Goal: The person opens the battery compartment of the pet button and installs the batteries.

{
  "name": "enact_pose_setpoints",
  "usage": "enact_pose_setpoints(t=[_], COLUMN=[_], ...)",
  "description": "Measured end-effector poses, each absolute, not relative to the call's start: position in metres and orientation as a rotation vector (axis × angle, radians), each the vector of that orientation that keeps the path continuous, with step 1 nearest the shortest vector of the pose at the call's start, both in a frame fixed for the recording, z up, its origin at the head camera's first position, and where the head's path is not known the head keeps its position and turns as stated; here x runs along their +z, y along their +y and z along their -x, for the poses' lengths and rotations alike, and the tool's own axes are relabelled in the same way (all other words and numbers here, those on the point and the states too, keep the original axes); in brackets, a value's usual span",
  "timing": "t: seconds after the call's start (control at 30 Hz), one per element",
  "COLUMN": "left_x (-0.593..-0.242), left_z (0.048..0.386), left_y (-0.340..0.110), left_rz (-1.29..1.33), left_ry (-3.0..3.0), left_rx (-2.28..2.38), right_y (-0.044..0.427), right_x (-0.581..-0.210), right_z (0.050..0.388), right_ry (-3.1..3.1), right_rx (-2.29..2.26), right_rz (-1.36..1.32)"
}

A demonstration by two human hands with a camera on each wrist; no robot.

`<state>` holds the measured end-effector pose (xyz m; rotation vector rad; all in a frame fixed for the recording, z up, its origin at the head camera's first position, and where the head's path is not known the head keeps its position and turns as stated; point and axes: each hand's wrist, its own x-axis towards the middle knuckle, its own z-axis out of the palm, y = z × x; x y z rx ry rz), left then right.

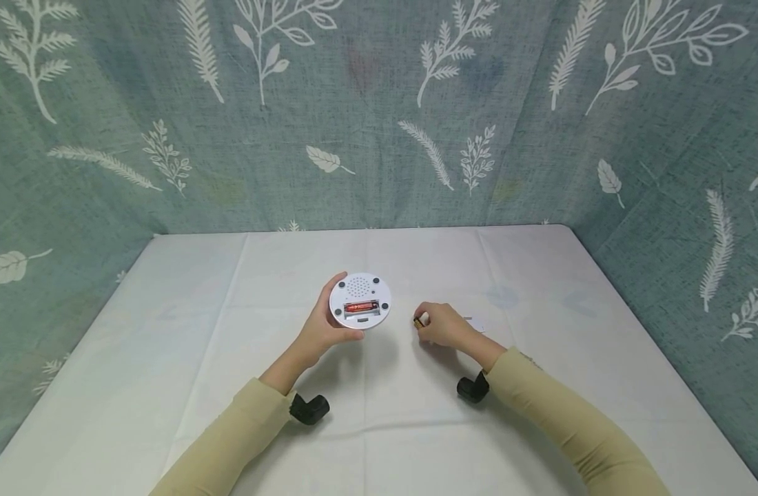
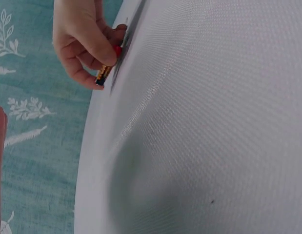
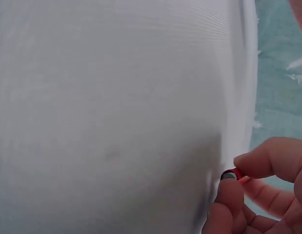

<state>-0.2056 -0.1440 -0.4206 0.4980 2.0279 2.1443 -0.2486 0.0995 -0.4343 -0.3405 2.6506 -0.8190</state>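
In the head view my left hand (image 1: 320, 329) holds a round white device (image 1: 357, 288) by its edge, thumb below and fingers behind. Its underside faces me, with small dark feet, a grille of holes and an uncovered battery compartment. One red battery (image 1: 362, 307) lies in that compartment. To the right, my right hand (image 1: 441, 325) pinches a second battery (image 1: 419, 322) between thumb and fingers, just above the table. The left wrist view shows this battery (image 2: 104, 74) with black, gold and red colouring; in the right wrist view its end (image 3: 230, 174) looks silvery.
A small white flat piece (image 1: 477, 323) lies on the white-covered table (image 1: 280, 275), partly behind my right wrist. Black wrist cameras (image 1: 311, 409) stick out from both sleeves. A green leaf-patterned cloth (image 1: 366, 186) hangs behind the table and along its sides.
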Motion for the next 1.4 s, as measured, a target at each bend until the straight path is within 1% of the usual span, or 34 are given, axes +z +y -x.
enact_pose_setpoints(t=[0.2,0.57,0.9,1.17,1.4], left_x=[-0.421,-0.419,-0.421,-0.426,-0.424], left_z=[0.205,0.204,0.205,0.207,0.206], left_y=[-0.143,-0.142,-0.143,-0.141,-0.137], left_rz=[-0.478,-0.462,-0.473,-0.500,-0.478], left_ry=[2.041,2.063,2.042,2.008,2.004], left_rx=[2.129,2.114,2.131,2.140,2.122], right_y=[0.103,0.111,0.112,0.102,0.088], right_x=[-0.423,-0.395,-0.370,-0.351,-0.343], right_z=[0.249,0.244,0.237,0.231,0.229], right_ry=[2.604,2.518,2.479,2.472,2.436], right_rx=[-0.928,-1.148,-1.226,-1.271,-1.315], right_rz=[0.369,0.587,0.729,0.926,1.012])
